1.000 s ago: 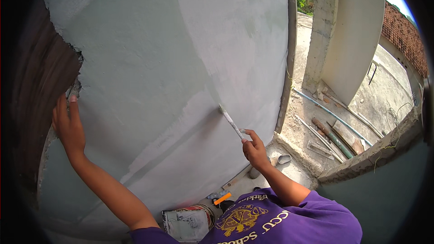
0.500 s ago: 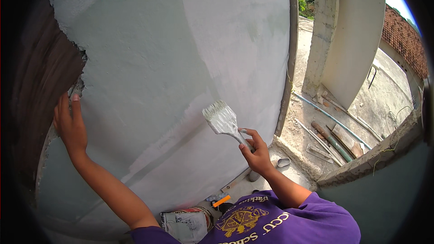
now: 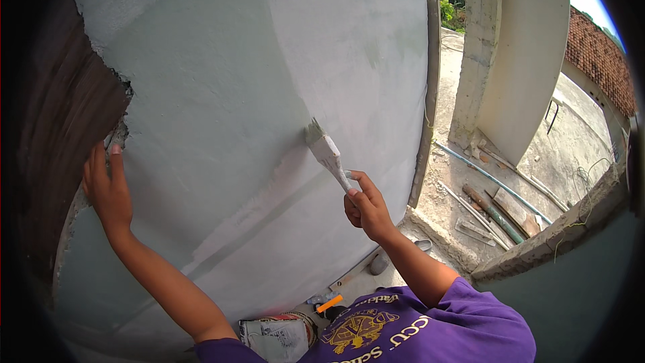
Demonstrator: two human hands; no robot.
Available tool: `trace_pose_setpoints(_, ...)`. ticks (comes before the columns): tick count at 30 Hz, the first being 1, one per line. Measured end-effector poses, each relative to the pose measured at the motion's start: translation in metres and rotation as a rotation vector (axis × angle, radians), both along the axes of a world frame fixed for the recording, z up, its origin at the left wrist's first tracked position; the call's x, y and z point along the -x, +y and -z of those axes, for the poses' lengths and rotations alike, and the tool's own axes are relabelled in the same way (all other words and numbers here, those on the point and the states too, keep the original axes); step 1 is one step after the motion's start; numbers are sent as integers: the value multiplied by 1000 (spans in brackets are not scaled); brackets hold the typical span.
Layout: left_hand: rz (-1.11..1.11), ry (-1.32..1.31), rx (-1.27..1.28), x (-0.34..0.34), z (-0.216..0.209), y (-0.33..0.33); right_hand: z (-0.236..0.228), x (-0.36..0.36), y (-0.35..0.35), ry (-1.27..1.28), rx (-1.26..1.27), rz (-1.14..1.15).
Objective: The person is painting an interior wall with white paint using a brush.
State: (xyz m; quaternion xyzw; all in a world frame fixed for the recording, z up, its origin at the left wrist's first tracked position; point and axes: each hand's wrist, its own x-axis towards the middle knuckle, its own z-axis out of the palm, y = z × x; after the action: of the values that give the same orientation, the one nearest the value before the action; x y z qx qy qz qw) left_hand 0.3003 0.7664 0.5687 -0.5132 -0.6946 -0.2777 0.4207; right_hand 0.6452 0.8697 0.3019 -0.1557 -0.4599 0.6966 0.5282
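My right hand [image 3: 368,207] is closed around the handle of a wide paintbrush [image 3: 326,149] smeared with white. The brush is turned edge-on, its bristle tips at the wall [image 3: 201,81] where a pale green-grey area meets a whiter one. Over at the far left, my left hand [image 3: 107,185] lies with its fingers stretched out on the broken edge of the wall, beside a dark brown surface [image 3: 70,114]. It holds nothing.
Low by the wall's foot stands a paint-smeared bucket [image 3: 275,337], with an orange-handled tool [image 3: 329,303] close by. Grey shoes [image 3: 379,264] sit on the floor. Beyond the wall's right edge lie pipes [image 3: 494,214] and rubble, behind a low ledge [image 3: 557,228].
My right hand has moved up and slightly left, turning the brush from its flat face to edge-on and bringing the bristles to the wall. The left hand stays almost still.
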Motion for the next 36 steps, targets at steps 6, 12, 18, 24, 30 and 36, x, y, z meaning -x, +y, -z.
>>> trace_pose_setpoints(6, -29, -13, 6, 3, 1, -1, 5, -9, -10, -35, 7, -4)
trace_pose_setpoints(12, -7, 5, -11, 3, 1, 1, -5, -7, 0, 4, 27, -2)
trace_pose_setpoints(18, -8, -17, 1, 1, 0, -1, 9, -11, -13, -68, 98, 35)
trace_pose_setpoints(24, -16, -40, -3, 2, 2, -1, 17, -23, -22, -300, -158, 310)
trace_pose_setpoints(30, -15, -15, -20, 0, 1, 0, 16, -11, -18, -400, -272, 428)
trace_pose_setpoints(36, -3, -8, -10, -5, 0, -1, 16, 3, -15, -353, -267, 398)
